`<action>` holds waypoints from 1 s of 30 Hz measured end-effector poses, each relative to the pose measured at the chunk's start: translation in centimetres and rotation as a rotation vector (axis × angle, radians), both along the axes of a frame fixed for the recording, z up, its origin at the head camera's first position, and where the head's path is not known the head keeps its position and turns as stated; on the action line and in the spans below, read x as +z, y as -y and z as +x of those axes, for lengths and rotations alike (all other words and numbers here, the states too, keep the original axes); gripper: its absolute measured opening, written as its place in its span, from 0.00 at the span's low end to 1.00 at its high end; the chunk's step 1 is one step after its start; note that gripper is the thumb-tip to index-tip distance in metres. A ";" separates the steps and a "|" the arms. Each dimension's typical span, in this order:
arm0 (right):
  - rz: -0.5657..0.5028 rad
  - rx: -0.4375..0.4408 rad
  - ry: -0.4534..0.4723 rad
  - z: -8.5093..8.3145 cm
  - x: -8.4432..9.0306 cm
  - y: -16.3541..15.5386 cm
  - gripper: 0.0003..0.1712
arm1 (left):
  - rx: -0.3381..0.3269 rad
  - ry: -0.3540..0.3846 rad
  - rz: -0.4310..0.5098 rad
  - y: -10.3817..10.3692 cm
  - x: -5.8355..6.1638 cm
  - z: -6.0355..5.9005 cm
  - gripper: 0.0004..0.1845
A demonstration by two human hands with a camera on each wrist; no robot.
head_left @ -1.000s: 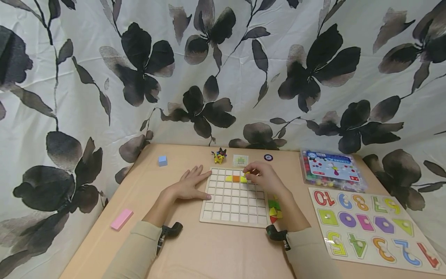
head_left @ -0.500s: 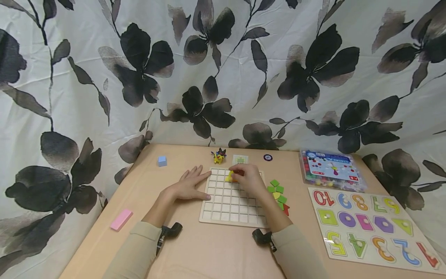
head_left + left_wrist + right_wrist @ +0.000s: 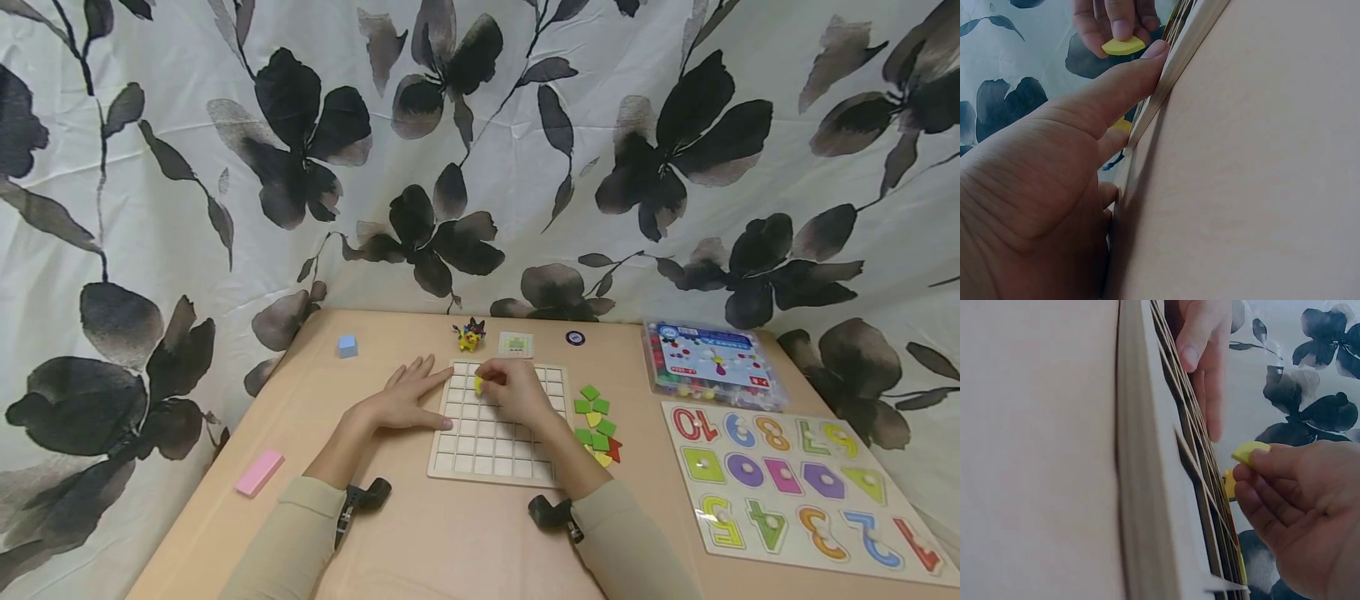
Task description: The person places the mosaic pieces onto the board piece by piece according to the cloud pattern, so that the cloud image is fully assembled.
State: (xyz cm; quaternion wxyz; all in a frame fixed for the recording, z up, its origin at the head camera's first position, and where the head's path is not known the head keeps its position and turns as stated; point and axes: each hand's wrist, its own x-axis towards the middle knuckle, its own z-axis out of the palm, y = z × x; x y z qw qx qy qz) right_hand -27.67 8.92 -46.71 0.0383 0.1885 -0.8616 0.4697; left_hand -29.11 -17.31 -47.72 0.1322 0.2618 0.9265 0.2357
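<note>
1. Pinching a small yellow piece [image 3: 478, 384] between thumb and fingertips of the right hand [image 3: 513, 392], right over the upper left cells of the wooden grid board [image 3: 487, 454]. Same yellow piece shows up in the left wrist view [image 3: 1122, 45] and the right wrist view [image 3: 1249, 452], held just above the grid.
2. Lying flat and spread on the table [image 3: 450, 542], left hand [image 3: 405, 398], fingers relaxed, thumb pressed along the board's left edge [image 3: 1147, 62].
3. Sitting just right of the board, loose pile of green, yellow and red pieces [image 3: 596, 423].
4. Further right: number puzzle [image 3: 795, 492] and a clear box of beads [image 3: 708, 364].
5. Along the back: blue cube [image 3: 347, 346], little yellow figure [image 3: 470, 335], small card [image 3: 516, 343]. Pink block [image 3: 261, 472] near the left edge.
</note>
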 end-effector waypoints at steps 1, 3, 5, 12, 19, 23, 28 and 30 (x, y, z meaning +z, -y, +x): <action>0.005 0.003 0.007 0.0 -0.1 0.1 0.10 | 0.000 0.000 0.001 0.0 0.0 0.0 0.56; 0.014 0.004 0.025 0.0 -0.4 0.3 0.10 | -0.001 0.002 0.004 0.0 0.0 0.1 0.56; 0.017 0.005 0.038 0.0 -0.6 0.4 0.11 | -0.002 0.000 0.009 0.0 0.0 0.1 0.56; 0.043 0.012 0.070 0.1 -1.0 0.7 0.12 | -0.007 -0.016 0.010 0.0 -0.1 0.0 0.56; 0.109 0.021 0.046 0.1 -1.1 0.9 0.13 | -0.003 -0.009 0.006 -0.1 0.0 0.1 0.56; 0.117 0.022 0.036 0.1 -1.0 0.9 0.14 | -0.002 -0.010 0.007 -0.1 0.0 0.2 0.56; 0.099 0.007 0.039 0.1 -1.0 0.9 0.14 | -0.005 -0.009 0.018 -0.1 0.1 0.2 0.55; 0.088 -0.008 0.049 0.1 -1.0 0.9 0.13 | -0.005 -0.011 0.021 -0.1 0.1 0.2 0.55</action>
